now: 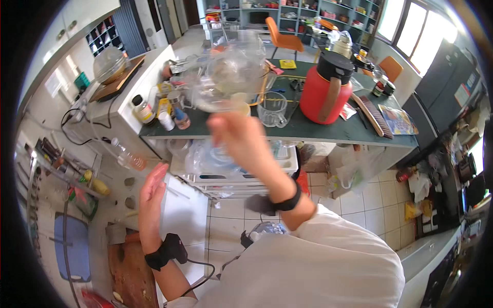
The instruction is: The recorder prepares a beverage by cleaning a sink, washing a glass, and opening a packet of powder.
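My left hand point(151, 186) is raised over the floor at the left, fingers extended and holding nothing. My right hand point(237, 133), motion-blurred with bent fingers, is at the counter's front edge. Just beyond it, a large clear vessel point(231, 73) looks smeared; whether my fingers grip it cannot be told. A clear glass mug point(272, 109) stands to the right of that hand, and a red vacuum jug point(321, 96) with a black lid is farther right. Black straps with small devices are around both wrists.
Small bottles point(144, 110) crowd the left end of the dark green counter point(331, 133). A brush point(373, 115) lies at its right. Below are a white drawer unit point(231, 179) and a plastic bottle point(129, 156). A wooden cutting board point(133, 265) is at lower left.
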Demonstrator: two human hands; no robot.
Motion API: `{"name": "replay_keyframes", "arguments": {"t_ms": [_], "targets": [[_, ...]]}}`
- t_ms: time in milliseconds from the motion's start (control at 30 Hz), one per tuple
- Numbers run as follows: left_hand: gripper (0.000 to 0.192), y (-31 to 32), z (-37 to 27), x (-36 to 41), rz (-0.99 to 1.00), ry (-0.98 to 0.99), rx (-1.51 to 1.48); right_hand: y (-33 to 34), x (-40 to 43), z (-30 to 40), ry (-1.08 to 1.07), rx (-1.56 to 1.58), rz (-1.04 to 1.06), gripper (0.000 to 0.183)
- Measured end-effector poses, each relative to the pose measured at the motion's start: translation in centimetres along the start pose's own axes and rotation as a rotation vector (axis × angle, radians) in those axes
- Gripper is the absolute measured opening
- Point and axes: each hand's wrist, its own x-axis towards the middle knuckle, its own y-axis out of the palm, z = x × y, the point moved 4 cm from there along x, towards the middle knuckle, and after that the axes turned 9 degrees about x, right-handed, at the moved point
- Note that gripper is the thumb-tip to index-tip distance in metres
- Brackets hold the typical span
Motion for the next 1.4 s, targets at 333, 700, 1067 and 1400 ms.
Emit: {"name": "replay_keyframes", "arguments": {"t_ms": [333,700,1067,1400], "targets": [[0.03,4.1,1.5,-0.2,0.159,0.036,-0.117,-19.8,-8.6,-0.8,0.212,-0.4,-0.59,0.026],[0.036,18.4,-6.0,-0.8,0.461,0.2,-0.394,-22.9,-11.5,2.7,0.199,-0.549,-0.687,0.025],[0.044,29.9,-8.4,-0.1,0.427,0.156,-0.491,-32.8,-9.6,-3.1,0.228,-0.449,-0.638,0.024],[0.043,42.5,-12.0,1.6,0.497,0.128,-0.518,-38.1,-5.9,-12.0,0.264,-0.43,-0.453,0.025]]}}
